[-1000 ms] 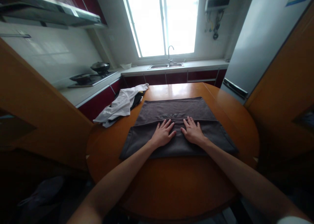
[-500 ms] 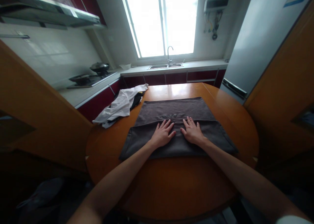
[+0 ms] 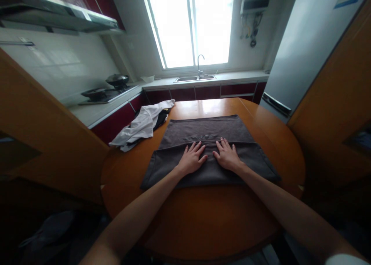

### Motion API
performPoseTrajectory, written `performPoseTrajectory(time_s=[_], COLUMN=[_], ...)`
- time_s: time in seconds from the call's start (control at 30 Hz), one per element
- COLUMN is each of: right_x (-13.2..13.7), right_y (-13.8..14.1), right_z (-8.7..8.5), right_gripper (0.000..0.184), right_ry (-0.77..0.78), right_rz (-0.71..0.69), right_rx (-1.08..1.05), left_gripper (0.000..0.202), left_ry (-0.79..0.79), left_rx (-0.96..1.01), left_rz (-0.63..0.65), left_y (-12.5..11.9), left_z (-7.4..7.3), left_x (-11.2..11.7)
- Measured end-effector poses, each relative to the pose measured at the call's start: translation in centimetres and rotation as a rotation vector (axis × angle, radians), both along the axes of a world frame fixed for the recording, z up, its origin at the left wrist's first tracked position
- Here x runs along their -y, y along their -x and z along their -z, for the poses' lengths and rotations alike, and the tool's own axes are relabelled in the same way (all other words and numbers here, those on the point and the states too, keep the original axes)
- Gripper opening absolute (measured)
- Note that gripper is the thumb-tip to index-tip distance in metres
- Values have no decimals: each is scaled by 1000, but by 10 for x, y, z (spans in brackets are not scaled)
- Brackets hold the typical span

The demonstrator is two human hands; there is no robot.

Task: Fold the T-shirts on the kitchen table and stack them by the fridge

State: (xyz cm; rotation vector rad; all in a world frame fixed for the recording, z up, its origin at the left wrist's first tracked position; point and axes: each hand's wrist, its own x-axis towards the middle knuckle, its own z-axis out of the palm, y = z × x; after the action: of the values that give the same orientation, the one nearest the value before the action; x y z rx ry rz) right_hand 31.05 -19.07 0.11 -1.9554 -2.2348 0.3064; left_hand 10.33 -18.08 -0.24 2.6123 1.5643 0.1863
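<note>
A dark grey garment [image 3: 208, 127] lies spread on the round wooden table [image 3: 214, 218], its near part folded over toward the far side. My left hand [image 3: 191, 158] rests flat on the folded layer, fingers spread, fingertips by the fold's far edge. To its right, my right hand [image 3: 227, 155] lies open on the same layer with its fingers apart. A small gap separates the two thumbs. Beyond the fingertips is a dark print, partly covered by the fold. Which kind of garment it is, I cannot tell.
White and dark clothes [image 3: 143, 122] lie heaped at the table's left edge. Behind are a counter with a sink [image 3: 187, 79] and a stove [image 3: 110, 94] bearing pans. A fridge [image 3: 298, 44] stands at the right. Wooden panels [image 3: 52, 122] flank the table.
</note>
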Motion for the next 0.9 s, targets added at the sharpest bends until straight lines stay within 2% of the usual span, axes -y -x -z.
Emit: performPoseTrajectory(time_s=[0.9], right_x=[1], right_y=[0], right_z=[-2], right_gripper=[68], right_ry=[-1], right_rz=[2], right_rx=[-12], left_gripper=[64], left_ry=[7], left_rx=[1], left_rz=[-2], left_y=[-1], left_z=[-1], left_x=[0])
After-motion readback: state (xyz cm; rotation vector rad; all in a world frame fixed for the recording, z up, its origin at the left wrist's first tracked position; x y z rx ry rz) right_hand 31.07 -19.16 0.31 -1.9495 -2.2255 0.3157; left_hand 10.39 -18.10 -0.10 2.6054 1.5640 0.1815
